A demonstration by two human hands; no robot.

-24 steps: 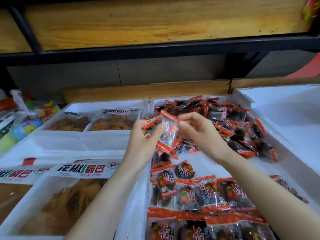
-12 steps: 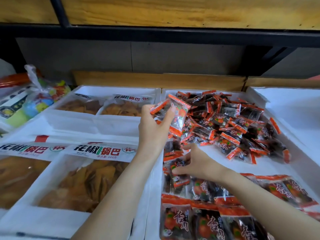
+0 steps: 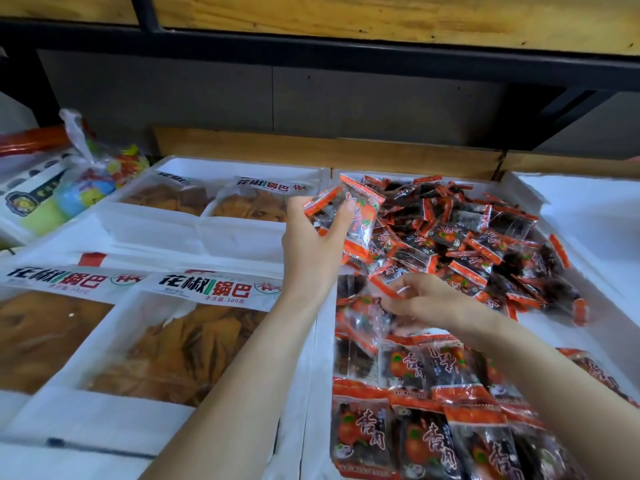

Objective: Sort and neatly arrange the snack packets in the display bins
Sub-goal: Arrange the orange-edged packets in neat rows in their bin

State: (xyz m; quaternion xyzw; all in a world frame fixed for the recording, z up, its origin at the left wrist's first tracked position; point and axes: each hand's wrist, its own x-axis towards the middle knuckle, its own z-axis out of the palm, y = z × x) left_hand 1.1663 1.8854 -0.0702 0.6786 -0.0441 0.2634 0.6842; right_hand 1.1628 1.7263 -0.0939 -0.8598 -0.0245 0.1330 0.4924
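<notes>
Left hand (image 3: 313, 242) raised over white bin (image 3: 320, 341), fingers pinching small stack of orange-edged packets (image 3: 349, 213); right hand (image 3: 427, 303) lower, fingers closed on blurred packet (image 3: 363, 318) at end of near row (image 3: 426, 403); loose heap (image 3: 478, 237) filled bin's far end.

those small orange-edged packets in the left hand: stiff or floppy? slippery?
Probably floppy: the packets in the left hand bend and splay at different angles. Likely slippery, since the clear film is glossy and glints in the loose pile. Seemingly light: the hand holds several in a thumb-and-finger pinch.
</notes>
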